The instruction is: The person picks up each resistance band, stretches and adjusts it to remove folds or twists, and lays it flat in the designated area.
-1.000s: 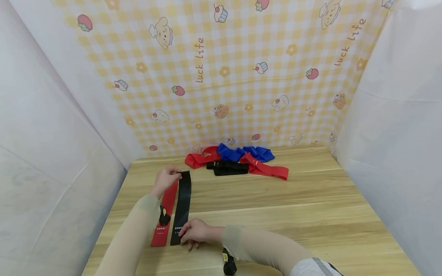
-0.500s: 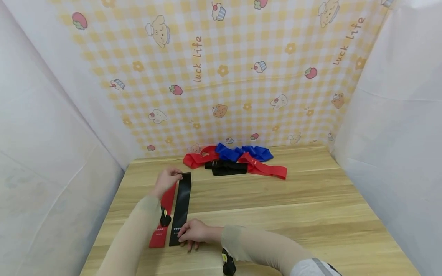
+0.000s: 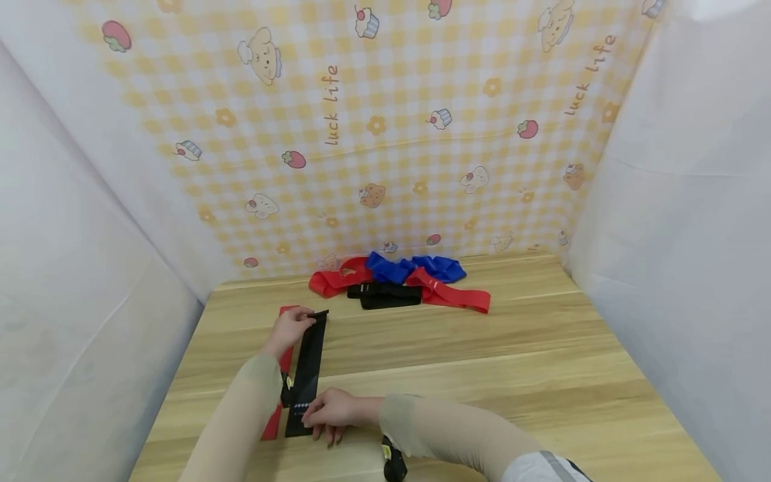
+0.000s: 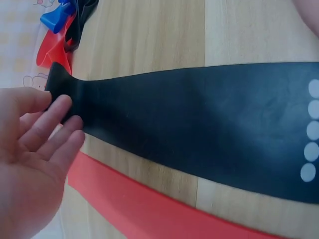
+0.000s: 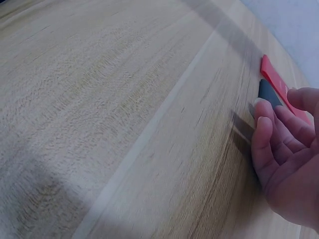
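Observation:
A flat black resistance band [image 3: 308, 361] lies lengthwise on the left of the table, with pale dots printed near its close end. My left hand [image 3: 289, 330] pinches its far end between thumb and fingers, and in the left wrist view that end of the band [image 4: 65, 92] is bent upward. At the near right corner, my right hand [image 3: 337, 410] holds the band with thumb and forefinger, the other fingers curled beneath. Alongside on the left lies a red resistance band [image 3: 272, 425], partly covered by my left hand and forearm. In the right wrist view the fingers hide most of the black band.
At the back of the wooden table [image 3: 470, 381], against the patterned cloth, lie crumpled bands: a blue pile [image 3: 391, 268], a black one [image 3: 391, 296], a red one at left [image 3: 330, 282] and another red one at right [image 3: 460, 296]. White sheets hang on both sides.
The black band's far end has been lifted and drawn slightly toward me by my left hand, uncovering the red band's far end. My right hand stays at the near end. The head view has shifted slightly.

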The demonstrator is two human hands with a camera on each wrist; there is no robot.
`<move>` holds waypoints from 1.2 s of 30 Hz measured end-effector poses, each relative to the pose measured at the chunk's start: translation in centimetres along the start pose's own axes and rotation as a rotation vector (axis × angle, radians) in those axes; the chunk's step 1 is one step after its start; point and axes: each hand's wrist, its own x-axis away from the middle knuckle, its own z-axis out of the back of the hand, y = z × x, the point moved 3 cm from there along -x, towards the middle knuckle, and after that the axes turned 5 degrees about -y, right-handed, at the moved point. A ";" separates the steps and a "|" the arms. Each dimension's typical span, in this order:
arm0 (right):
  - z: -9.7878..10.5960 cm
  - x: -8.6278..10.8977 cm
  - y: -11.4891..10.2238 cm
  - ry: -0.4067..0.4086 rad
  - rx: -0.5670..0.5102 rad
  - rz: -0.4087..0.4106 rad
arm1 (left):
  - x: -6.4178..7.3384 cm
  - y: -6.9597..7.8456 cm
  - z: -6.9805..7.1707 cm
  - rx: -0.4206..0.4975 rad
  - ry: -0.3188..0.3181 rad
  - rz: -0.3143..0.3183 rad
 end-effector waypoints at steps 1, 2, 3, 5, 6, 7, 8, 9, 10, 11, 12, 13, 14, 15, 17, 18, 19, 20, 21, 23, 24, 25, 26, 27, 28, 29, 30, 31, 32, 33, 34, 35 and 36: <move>0.0 0.0 0.0 -0.007 -0.006 0.000 | 0.1 0.0 -0.1 -0.003 -0.021 0.012; 0.0 0.0 0.1 -0.013 -0.007 0.000 | 0.1 0.0 -0.2 -0.005 -0.037 0.027; 0.1 0.0 0.1 -0.019 -0.009 -0.001 | 0.2 0.0 -0.3 -0.006 -0.050 0.043; 0.2 -0.1 0.2 -0.033 -0.014 -0.006 | 0.3 -0.1 -0.5 -0.005 -0.067 0.072; 0.2 -0.1 0.3 -0.042 -0.018 -0.008 | 0.3 -0.1 -0.6 -0.007 -0.066 0.085; 0.3 -0.1 0.3 -0.052 -0.022 -0.013 | 0.3 -0.1 -0.7 -0.008 -0.064 0.085; 0.3 0.0 0.3 -0.061 -0.024 -0.018 | 0.3 -0.1 -0.7 -0.009 -0.059 0.086; 0.3 0.1 0.2 -0.069 -0.029 -0.023 | 0.3 -0.1 -0.7 -0.011 -0.059 0.087; 0.4 0.3 0.1 -0.076 -0.031 -0.026 | 0.3 -0.1 -0.7 -0.011 -0.057 0.089; 0.4 0.4 0.0 -0.081 -0.034 -0.029 | 0.3 -0.1 -0.7 -0.010 -0.057 0.088; 0.4 0.6 -0.1 -0.085 -0.036 -0.030 | 0.3 0.0 -0.7 -0.010 -0.056 0.085; 0.4 0.6 -0.1 -0.087 -0.035 -0.032 | 0.3 0.0 -0.8 -0.010 -0.057 0.085; 0.3 0.7 -0.1 -0.087 -0.031 -0.033 | 0.4 0.0 -0.8 -0.003 -0.056 0.091; 0.3 0.6 0.0 -0.087 -0.029 -0.034 | 0.4 0.1 -0.8 0.004 -0.059 0.096; 0.3 0.4 0.4 -0.082 -0.018 -0.032 | 0.4 0.2 -0.9 0.003 -0.062 0.099; 0.4 0.3 0.6 -0.080 -0.012 -0.031 | 0.5 0.2 -1.0 0.004 -0.065 0.108; 0.4 0.2 0.7 -0.079 -0.005 -0.029 | 0.4 0.1 -1.1 0.003 -0.070 0.117; 0.4 0.1 0.9 -0.080 -0.002 -0.027 | 0.4 0.1 -1.1 -0.005 -0.076 0.121; 0.4 0.2 0.9 -0.085 0.000 -0.024 | 0.4 0.0 -1.2 -0.013 -0.084 0.120; 0.6 0.5 0.8 -0.092 0.007 -0.014 | 0.3 -0.1 -1.3 -0.029 -0.098 0.119; 0.7 0.9 0.7 -0.097 0.010 -0.008 | 0.3 -0.1 -1.3 -0.038 -0.106 0.110; 1.0 1.3 0.4 -0.101 0.014 -0.001 | 0.3 0.0 -1.3 -0.046 -0.111 0.101; 1.3 1.7 0.2 -0.101 0.016 0.009 | 0.3 0.0 -1.3 -0.054 -0.113 0.089; 1.7 2.2 0.0 -0.097 0.012 0.021 | 0.3 0.1 -1.3 -0.057 -0.111 0.078; 2.3 2.7 -0.2 -0.091 0.006 0.035 | 0.3 0.2 -1.2 -0.063 -0.109 0.065; 2.9 3.3 -0.4 -0.084 0.001 0.047 | 0.2 0.3 -1.1 -0.067 -0.105 0.050; 3.7 3.9 -0.6 -0.075 -0.012 0.056 | 0.2 0.5 -1.1 -0.070 -0.095 0.038; 4.5 4.4 -0.7 -0.062 -0.026 0.061 | 0.2 0.7 -1.0 -0.072 -0.083 0.029; 5.4 5.0 -0.7 -0.045 -0.039 0.065 | 0.2 1.1 -0.9 -0.074 -0.074 0.014; 6.4 5.6 -0.6 -0.024 -0.049 0.067 | 0.1 1.6 -0.9 -0.075 -0.067 -0.004; 7.4 6.2 -0.5 0.003 -0.052 0.070 | 0.0 2.2 -1.0 -0.068 -0.060 -0.012; 8.5 6.9 -0.3 0.034 -0.057 0.070 | -0.1 2.9 -1.2 -0.058 -0.054 -0.023; 9.5 7.5 -0.1 0.069 -0.060 0.071 | -0.2 3.7 -1.4 -0.048 -0.047 -0.035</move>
